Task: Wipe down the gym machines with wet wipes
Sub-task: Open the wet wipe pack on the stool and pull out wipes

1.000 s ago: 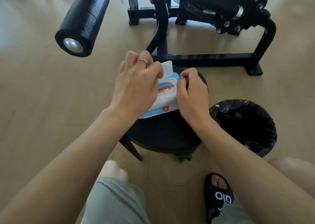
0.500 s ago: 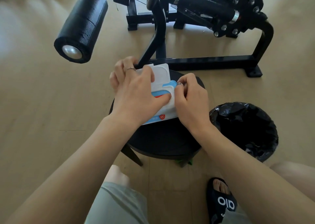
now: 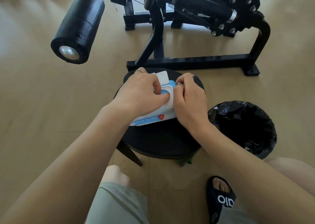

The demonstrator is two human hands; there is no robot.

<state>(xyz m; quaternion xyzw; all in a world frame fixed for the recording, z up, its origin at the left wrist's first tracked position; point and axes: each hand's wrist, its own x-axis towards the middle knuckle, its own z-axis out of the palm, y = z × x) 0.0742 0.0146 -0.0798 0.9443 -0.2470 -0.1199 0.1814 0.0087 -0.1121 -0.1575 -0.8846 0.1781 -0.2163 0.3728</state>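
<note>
A white and blue pack of wet wipes [image 3: 153, 119] lies on a round black stool [image 3: 162, 143]. Its white flip lid [image 3: 162, 76] stands open at the far end. My left hand [image 3: 141, 94] lies over the pack, thumb and fingers curled on the blue lid frame. My right hand [image 3: 189, 103] holds the pack's right edge with curled fingers at the opening. Whether a wipe is pinched there is hidden by the fingers. The black gym machine [image 3: 196, 19] stands just behind the stool.
A padded black roller [image 3: 78, 29] of the machine juts out at upper left. The machine's base bar [image 3: 192, 63] runs across the floor behind the stool. A bin lined with a black bag [image 3: 243, 128] stands right of the stool. My sandalled foot [image 3: 221, 196] is below.
My left hand slid down from the raised lid onto the pack's blue lid frame. The right hand stayed at the pack's right edge. The camera view shifted slightly.
</note>
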